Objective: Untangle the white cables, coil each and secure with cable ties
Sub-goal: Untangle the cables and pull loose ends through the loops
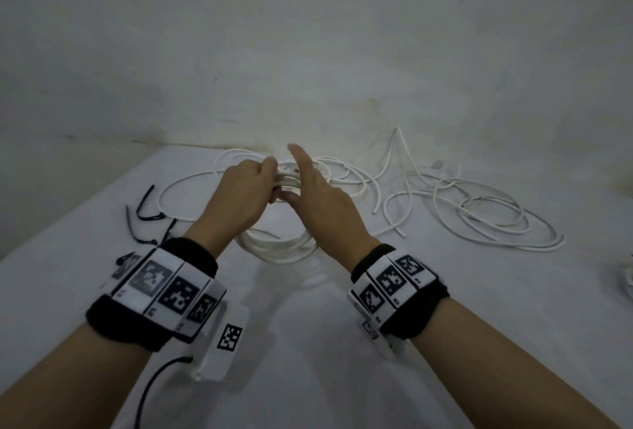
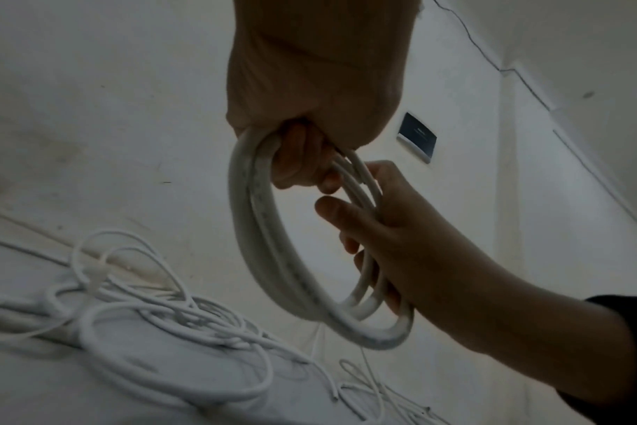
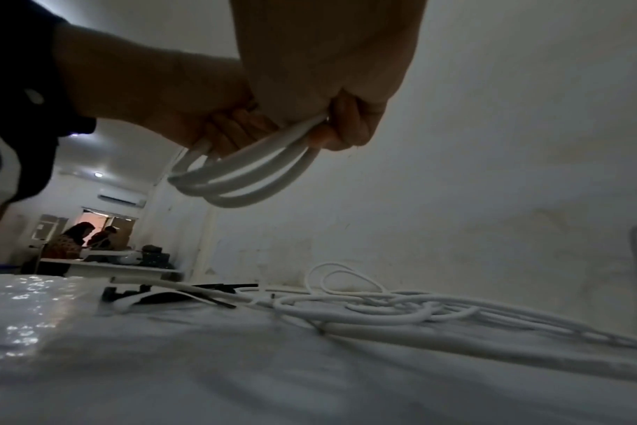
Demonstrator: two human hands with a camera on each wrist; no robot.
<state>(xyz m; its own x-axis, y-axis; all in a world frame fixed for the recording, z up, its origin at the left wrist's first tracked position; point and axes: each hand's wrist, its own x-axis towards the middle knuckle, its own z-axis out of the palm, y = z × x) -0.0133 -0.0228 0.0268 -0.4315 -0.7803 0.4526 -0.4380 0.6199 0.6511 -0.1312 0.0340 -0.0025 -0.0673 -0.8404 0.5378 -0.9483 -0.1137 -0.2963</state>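
Note:
A coil of white cable (image 1: 278, 246) hangs between both hands above the white table (image 1: 308, 343). My left hand (image 1: 245, 189) grips the top of the coil (image 2: 253, 230), its fingers curled through the loops. My right hand (image 1: 317, 195) holds the coil's right side, thumb and lower fingers wrapped round the strands (image 3: 244, 181) and index finger pointing straight up. Loose white cables (image 1: 479, 213) lie tangled on the table to the right and behind the hands. Several black cable ties (image 1: 150, 211) lie to the left.
A pale wall (image 1: 308, 52) stands right behind the table's far edge. The table's left edge runs diagonally near the cable ties. A small white object (image 1: 628, 278) sits at the far right edge. People sit at a distant table (image 3: 80, 244).

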